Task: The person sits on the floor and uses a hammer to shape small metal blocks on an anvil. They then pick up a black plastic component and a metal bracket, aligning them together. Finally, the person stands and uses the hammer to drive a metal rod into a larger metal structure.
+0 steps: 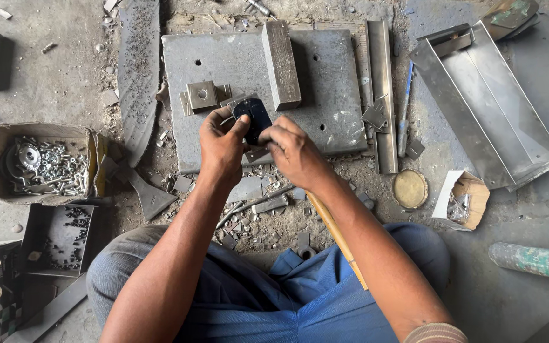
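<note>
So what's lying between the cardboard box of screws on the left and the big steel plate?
In the head view, a long curved metal strip dotted with small specks lies between the box of screws and the steel plate.

Two hands, the left hand (222, 145) and the right hand (295, 152), share one dark part (253, 117). Around them sit three open cardboard boxes (one (39, 164) heaped with screws too many to count), one steel plate (258, 86), one metal block (281, 63) and one round brass lid (410, 188)
</note>
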